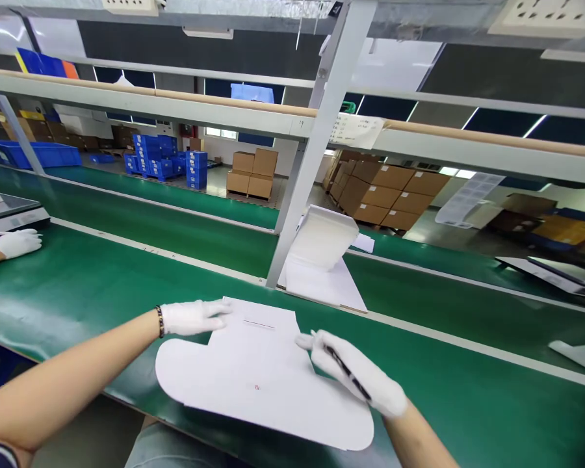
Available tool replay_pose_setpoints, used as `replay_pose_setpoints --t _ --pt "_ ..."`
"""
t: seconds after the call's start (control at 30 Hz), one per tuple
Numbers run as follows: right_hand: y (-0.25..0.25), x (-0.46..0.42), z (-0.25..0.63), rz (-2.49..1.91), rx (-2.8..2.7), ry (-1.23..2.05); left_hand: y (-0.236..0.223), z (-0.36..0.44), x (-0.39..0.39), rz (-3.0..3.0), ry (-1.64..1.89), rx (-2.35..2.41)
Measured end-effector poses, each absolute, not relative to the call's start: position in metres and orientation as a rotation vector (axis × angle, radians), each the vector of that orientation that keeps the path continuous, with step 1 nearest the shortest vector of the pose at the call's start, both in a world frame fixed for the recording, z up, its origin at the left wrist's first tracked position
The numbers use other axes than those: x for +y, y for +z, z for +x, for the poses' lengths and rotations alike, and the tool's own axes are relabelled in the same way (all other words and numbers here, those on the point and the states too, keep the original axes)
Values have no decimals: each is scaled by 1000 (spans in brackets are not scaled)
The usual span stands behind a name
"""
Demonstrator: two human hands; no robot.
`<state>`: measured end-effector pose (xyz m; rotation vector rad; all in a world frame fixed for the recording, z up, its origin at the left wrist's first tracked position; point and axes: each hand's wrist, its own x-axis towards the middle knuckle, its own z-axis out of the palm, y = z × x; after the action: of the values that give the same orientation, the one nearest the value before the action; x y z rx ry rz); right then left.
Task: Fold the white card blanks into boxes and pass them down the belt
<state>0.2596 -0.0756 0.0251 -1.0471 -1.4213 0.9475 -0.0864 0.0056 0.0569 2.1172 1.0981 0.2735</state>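
A pale metal post (322, 140) rises from the far side of the green bench (468, 403), joined to a long shelf (199, 107). Near the post, to its right, a printed paper (353, 132) hangs from the shelf. A light-blue bin (252, 93) sits at shelf height, left of the post. At far left, a large blue tub (58, 156) stands nearer than the stacked blue crates (146, 155). Brown cartons (260, 168) are piled right of those crates; a bigger carton stack (394, 192) stands beyond the post, farther right.
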Motion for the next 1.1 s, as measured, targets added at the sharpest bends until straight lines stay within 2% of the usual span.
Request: replay_pose_setpoints --t 0.07,0.2,0.37,0.43,0.5,0.6,0.67,0.87,1.0,1.1 --pt "22 -100 260 -1175 -1570 945 57 -87 -14 2402 75 1107" --pt "-1 -133 234 -1257 -1636 933 26 -76 -52 2775 269 1128" --pt "-44 -140 223 -1413 -1558 797 -5 -74 -70 2803 327 1279" --pt "-66 -144 222 -1560 -1247 735 -15 -76 -84 2598 429 1526" --pt "-87 -151 216 -1589 -956 811 -28 -75 -105 2194 505 1708" --pt "-107 -162 203 -1551 -797 988 -47 -69 -132 1616 601 1552" --pt "-111 -165 196 -1594 -816 1017 -54 -62 -136 1451 698 1392" --pt "-83 -141 194 -1640 -952 951 -37 -48 -102 1630 798 1291" --pt "-24 -108 203 -1551 -1076 629 10 -54 -67 1962 716 1583" --pt "21 -62 214 -1476 -1147 464 50 -56 -21 2189 760 1605"
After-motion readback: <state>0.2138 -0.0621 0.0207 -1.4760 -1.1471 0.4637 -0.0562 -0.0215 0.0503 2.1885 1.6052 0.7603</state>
